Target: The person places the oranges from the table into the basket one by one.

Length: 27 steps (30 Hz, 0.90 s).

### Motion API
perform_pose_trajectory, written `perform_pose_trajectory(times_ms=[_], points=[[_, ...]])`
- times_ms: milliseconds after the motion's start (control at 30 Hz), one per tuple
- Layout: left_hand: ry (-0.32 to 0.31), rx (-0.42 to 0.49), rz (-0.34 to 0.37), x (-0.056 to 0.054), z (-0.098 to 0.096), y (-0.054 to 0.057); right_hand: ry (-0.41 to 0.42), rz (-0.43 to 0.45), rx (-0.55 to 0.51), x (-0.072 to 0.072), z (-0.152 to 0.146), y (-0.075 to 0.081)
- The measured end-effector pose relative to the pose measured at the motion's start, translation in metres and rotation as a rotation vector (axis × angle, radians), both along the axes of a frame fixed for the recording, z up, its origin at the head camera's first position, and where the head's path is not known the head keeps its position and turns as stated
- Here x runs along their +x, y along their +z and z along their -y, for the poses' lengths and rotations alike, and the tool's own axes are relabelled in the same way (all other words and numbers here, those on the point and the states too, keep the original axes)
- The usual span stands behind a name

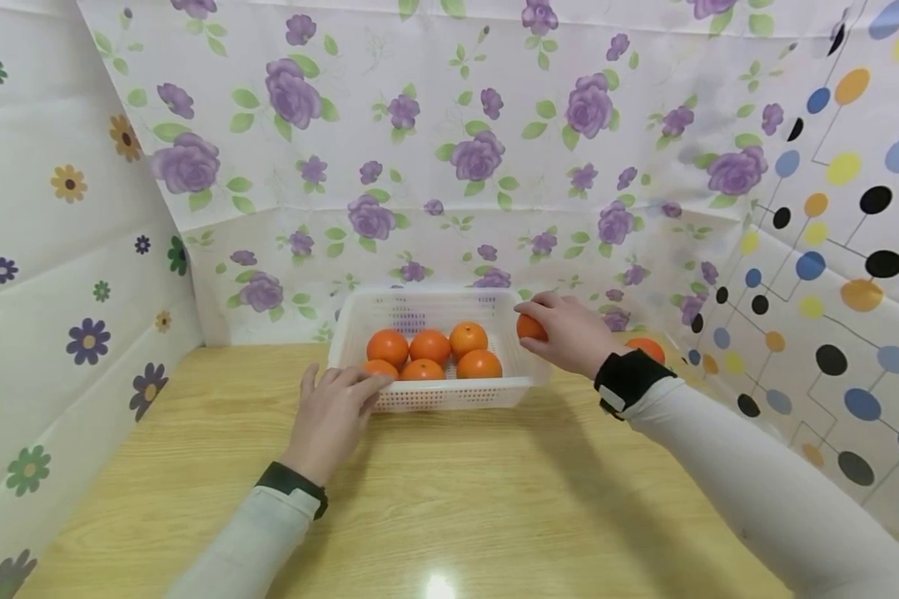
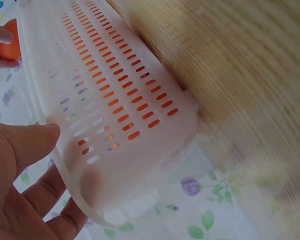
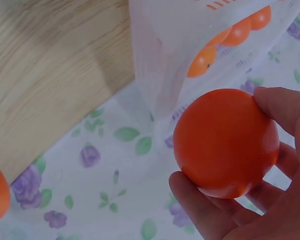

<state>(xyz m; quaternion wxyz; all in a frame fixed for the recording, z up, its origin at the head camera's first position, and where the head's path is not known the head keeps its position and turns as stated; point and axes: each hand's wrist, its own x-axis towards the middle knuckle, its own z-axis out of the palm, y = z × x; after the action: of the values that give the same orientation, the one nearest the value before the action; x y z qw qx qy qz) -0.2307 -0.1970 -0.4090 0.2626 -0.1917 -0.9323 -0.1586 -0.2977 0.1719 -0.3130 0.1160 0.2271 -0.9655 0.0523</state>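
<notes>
A white plastic basket (image 1: 449, 393) with slotted walls stands on the table against the back cloth. Several oranges (image 1: 429, 347) lie inside it, mostly toward its left and middle. My left hand (image 1: 335, 413) grips the basket's front left rim; the left wrist view shows its thumb (image 2: 37, 145) on the near side and the other fingers behind the rim. At the basket's right end, my right hand (image 1: 569, 333) holds an orange (image 3: 225, 143) between thumb and fingers, up by the rim. Part of this fruit is hidden by the hand in the head view.
Another orange (image 1: 647, 349) sits on the table at the right, partly behind the right wrist. The wooden table (image 1: 419, 499) stretches in front of the basket. Patterned cloths stand as walls: purple flowers (image 1: 477, 155) behind, coloured dots (image 1: 861, 294) at the right, small flowers at the left.
</notes>
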Motion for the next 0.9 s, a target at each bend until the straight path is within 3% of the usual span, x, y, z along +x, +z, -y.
perform_pose_trajectory(times_ms=[300, 900], points=[[-0.001, 0.004, -0.004, 0.0, 0.0, 0.001, 0.057, -0.006, 0.051, -0.019, 0.024, -0.009], [0.006, -0.004, -0.001, 0.0, 0.002, 0.0, 0.016, 0.1, 0.079, -0.056, 0.049, -0.04]])
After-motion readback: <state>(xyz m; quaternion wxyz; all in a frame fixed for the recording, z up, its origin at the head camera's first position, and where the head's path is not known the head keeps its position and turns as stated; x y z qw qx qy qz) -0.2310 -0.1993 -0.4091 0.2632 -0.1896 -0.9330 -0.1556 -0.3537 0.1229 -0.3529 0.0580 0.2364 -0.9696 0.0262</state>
